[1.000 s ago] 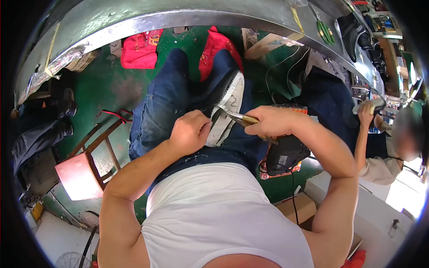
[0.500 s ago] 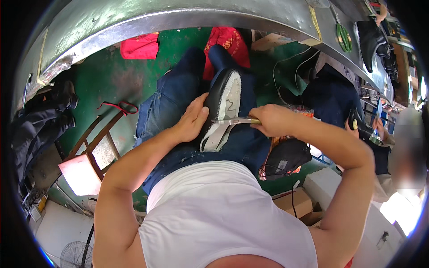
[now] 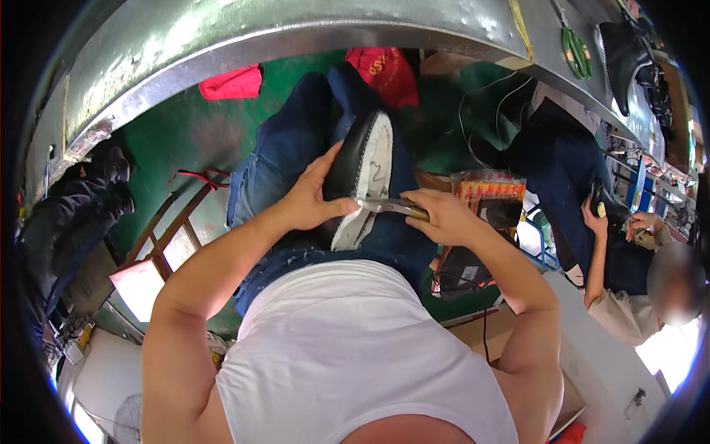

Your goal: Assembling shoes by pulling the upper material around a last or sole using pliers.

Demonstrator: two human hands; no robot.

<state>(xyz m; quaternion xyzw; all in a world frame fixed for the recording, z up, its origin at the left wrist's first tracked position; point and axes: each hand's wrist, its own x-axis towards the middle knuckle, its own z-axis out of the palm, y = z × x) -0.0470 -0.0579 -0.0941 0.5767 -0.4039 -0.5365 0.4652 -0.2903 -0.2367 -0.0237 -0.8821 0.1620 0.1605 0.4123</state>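
A black leather shoe upper (image 3: 349, 157) rests sole-up across my thighs, toe pointing away. Its pale underside (image 3: 378, 155) faces me, ringed by a pleated white edge, with a dark handwritten mark on it. My left hand (image 3: 314, 194) grips the shoe's left side, the thumb pressed near the edge at mid-length. From the right, my right hand (image 3: 444, 216) is closed around the handles of metal pliers (image 3: 383, 205). Their head meets the shoe's left edge beside my left thumb; whether the jaws pinch the material cannot be made out.
A metal-covered bench (image 3: 296, 33) curves across the far side, with green-handled scissors (image 3: 575, 52) and a black boot (image 3: 621, 63) at its right. Red cloths (image 3: 383, 74) lie beneath. A wooden-framed stool (image 3: 159, 251) stands left. Another person (image 3: 629, 307) handles a shoe at right.
My right hand and elbow have drawn inward, and the pliers have tilted. My left thumb has moved to the shoe's edge beside the pliers' head. The view has shifted slightly.
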